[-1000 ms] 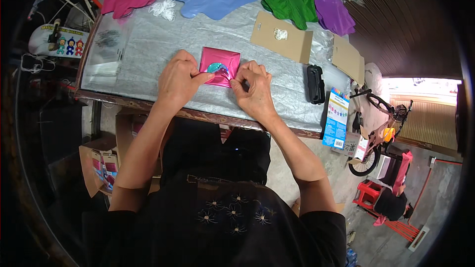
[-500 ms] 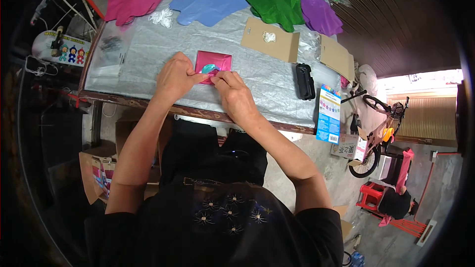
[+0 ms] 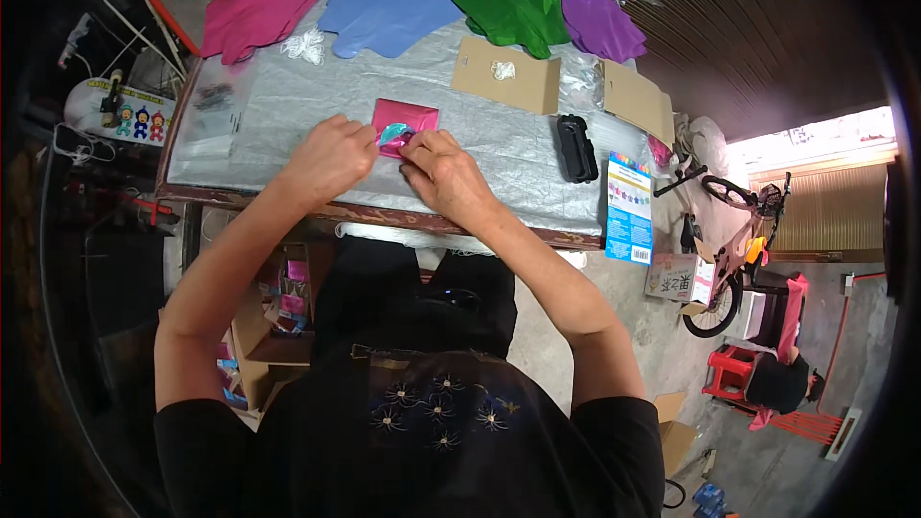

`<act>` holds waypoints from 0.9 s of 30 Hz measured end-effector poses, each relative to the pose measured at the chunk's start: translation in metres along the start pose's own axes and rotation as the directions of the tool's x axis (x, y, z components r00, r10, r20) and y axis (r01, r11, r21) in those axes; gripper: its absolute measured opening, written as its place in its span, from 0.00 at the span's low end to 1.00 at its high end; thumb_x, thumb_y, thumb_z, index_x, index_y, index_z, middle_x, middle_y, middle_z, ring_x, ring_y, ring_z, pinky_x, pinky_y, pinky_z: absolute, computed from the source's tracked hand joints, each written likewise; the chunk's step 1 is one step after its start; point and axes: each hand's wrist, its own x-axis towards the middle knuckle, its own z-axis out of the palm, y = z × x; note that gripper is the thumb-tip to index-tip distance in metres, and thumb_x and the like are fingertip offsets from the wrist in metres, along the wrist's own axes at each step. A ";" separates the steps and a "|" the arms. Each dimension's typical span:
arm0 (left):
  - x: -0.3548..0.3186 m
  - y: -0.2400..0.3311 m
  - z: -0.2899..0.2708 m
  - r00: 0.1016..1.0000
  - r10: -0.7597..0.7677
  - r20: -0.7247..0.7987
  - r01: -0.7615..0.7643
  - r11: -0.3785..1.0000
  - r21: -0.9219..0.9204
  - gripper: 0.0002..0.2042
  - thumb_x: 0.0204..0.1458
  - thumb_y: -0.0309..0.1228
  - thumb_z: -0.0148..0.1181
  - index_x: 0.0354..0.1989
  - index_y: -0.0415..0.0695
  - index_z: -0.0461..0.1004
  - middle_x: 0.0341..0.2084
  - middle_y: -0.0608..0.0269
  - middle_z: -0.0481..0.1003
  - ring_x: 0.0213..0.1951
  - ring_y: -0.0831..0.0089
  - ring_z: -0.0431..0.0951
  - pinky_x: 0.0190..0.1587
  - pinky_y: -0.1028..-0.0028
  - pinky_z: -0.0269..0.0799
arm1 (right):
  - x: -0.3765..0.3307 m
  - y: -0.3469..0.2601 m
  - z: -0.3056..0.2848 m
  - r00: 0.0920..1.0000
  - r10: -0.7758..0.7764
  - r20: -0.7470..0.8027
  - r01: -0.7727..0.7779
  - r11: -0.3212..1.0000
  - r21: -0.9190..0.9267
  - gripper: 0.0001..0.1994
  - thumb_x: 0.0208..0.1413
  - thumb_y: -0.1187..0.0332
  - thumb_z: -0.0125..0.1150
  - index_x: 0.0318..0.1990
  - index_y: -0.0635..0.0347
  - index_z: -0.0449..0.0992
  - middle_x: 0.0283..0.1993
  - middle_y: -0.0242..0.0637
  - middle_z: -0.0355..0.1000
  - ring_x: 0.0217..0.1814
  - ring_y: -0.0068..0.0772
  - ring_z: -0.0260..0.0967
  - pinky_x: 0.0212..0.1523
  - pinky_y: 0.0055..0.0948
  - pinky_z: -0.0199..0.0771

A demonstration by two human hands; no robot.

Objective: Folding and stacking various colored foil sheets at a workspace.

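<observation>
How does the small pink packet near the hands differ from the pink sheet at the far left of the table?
The pink packet is small and squarish; the pink sheet is larger, with a jagged outline. The packet shows a turquoise patch; the sheet looks plain. The packet lies at the left hand and right hand; the sheet lies apart from both. Both are pink, shiny and on the table.

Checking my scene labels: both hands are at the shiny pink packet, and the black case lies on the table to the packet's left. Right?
One error: the black case lies to the right of the shiny pink packet, as the head view shows. The rest holds.
</observation>
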 end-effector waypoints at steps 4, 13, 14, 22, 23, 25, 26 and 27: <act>0.009 -0.012 -0.013 1.000 0.007 -0.026 -0.009 0.996 -0.085 0.03 0.49 0.29 0.62 0.26 0.44 0.76 0.28 0.62 0.76 0.33 0.65 0.79 0.37 0.65 0.72 | 0.003 0.005 -0.008 1.000 0.007 -0.019 -0.009 0.990 -0.138 0.09 0.49 0.75 0.68 0.39 0.65 0.81 0.40 0.43 0.74 0.41 0.50 0.72 0.40 0.36 0.74; 0.037 -0.023 -0.055 0.871 -0.407 0.276 0.387 0.221 -0.895 0.14 0.64 0.37 0.56 0.45 0.39 0.79 0.42 0.62 0.80 0.42 0.75 0.80 0.48 0.72 0.72 | 0.008 -0.012 -0.052 0.887 0.460 -0.049 -0.389 0.800 0.457 0.06 0.59 0.74 0.65 0.41 0.66 0.82 0.33 0.32 0.76 0.33 0.25 0.71 0.36 0.24 0.68; 0.035 -0.023 -0.049 0.833 -0.477 0.279 0.325 0.014 -0.946 0.16 0.66 0.39 0.54 0.49 0.39 0.79 0.44 0.63 0.81 0.43 0.76 0.79 0.49 0.74 0.71 | 0.007 -0.010 -0.056 0.868 0.497 0.001 -0.425 0.742 0.518 0.06 0.59 0.73 0.65 0.41 0.66 0.82 0.32 0.30 0.76 0.33 0.21 0.70 0.35 0.22 0.67; 0.067 0.043 -0.019 0.746 -0.557 0.365 0.214 -0.319 -0.923 0.19 0.67 0.43 0.54 0.49 0.37 0.80 0.38 0.64 0.82 0.41 0.79 0.79 0.50 0.78 0.71 | -0.001 -0.006 -0.073 0.791 0.608 0.065 -0.506 0.590 0.629 0.06 0.60 0.74 0.65 0.39 0.69 0.82 0.28 0.31 0.77 0.28 0.16 0.66 0.30 0.20 0.66; 0.068 0.048 -0.015 0.749 -0.551 0.368 0.217 -0.322 -0.922 0.19 0.67 0.43 0.54 0.49 0.37 0.80 0.38 0.64 0.82 0.41 0.79 0.79 0.50 0.78 0.71 | -0.002 -0.005 -0.074 0.776 0.628 0.063 -0.506 0.559 0.657 0.06 0.59 0.74 0.65 0.38 0.69 0.82 0.29 0.32 0.78 0.28 0.16 0.67 0.30 0.20 0.66; 0.070 0.056 -0.007 0.692 -0.634 0.346 0.128 -0.363 -0.923 0.17 0.66 0.40 0.57 0.46 0.36 0.81 0.34 0.65 0.81 0.36 0.82 0.78 0.43 0.80 0.72 | -0.006 -0.004 -0.074 0.754 0.655 0.057 -0.507 0.524 0.685 0.06 0.59 0.74 0.65 0.38 0.69 0.83 0.29 0.32 0.78 0.28 0.16 0.67 0.30 0.19 0.66; 0.072 0.059 -0.004 0.660 -0.671 0.337 0.084 -0.380 -0.921 0.17 0.65 0.39 0.58 0.44 0.35 0.81 0.32 0.65 0.81 0.33 0.83 0.78 0.39 0.81 0.73 | -0.007 -0.002 -0.075 0.724 0.685 0.078 -0.508 0.454 0.732 0.06 0.59 0.73 0.66 0.38 0.68 0.83 0.29 0.33 0.78 0.28 0.17 0.68 0.30 0.19 0.67; 0.075 0.061 -0.001 0.665 -0.664 0.342 0.089 -0.384 -0.919 0.17 0.65 0.39 0.58 0.44 0.35 0.81 0.32 0.65 0.81 0.33 0.83 0.78 0.39 0.81 0.73 | -0.008 -0.001 -0.076 0.694 0.712 0.102 -0.504 0.381 0.775 0.06 0.58 0.73 0.67 0.37 0.68 0.83 0.29 0.33 0.78 0.27 0.17 0.69 0.30 0.19 0.68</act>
